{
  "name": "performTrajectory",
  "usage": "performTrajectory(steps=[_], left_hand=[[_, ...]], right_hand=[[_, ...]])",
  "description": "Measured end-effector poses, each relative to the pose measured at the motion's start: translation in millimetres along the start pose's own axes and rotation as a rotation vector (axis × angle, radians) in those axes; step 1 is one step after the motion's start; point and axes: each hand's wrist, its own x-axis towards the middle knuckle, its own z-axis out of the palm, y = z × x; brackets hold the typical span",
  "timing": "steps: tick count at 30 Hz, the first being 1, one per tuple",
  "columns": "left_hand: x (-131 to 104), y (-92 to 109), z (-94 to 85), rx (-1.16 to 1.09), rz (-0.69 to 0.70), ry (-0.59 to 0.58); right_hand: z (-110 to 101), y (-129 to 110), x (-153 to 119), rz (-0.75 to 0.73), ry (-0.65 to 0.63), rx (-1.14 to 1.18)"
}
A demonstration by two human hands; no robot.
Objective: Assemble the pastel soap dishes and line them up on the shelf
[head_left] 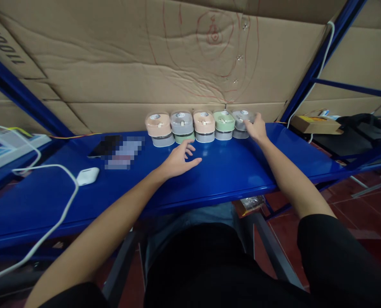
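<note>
Several small lidded containers stand side by side in a row at the back of the blue table [216, 171]. From left they include a pink-topped one [158, 125], a grey-topped one [181, 123], another pink-topped one [204, 122] and a green-topped one [224, 121]. At the right end my right hand [257, 128] grips a grey container [240, 122] by its side, thumb in front. My left hand [182, 159] hovers over the table before the row, fingers apart and holding nothing.
On the left lie a white earbud case [88, 176], a dark flat object [105, 146] and a blurred-out item [125, 152]. A white cable [69, 201] crosses the table. Cardboard [113, 55] stands behind. A small box [317, 124] is at the right.
</note>
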Motion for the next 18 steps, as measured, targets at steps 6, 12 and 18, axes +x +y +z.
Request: performTrajectory(steps=[6, 12, 18], left_hand=[[0, 0, -0.9, 0.006, -0.009, -0.007], [-1, 2, -1.8, 0.019, -0.013, -0.011], [-1, 0, -0.9, 0.017, -0.004, 0.001]], right_hand=[[-5, 4, 1, -0.054, -0.055, 0.005], [-3, 9, 2, -0.096, -0.08, 0.019], [-1, 12, 4, -0.091, -0.097, 0.02]])
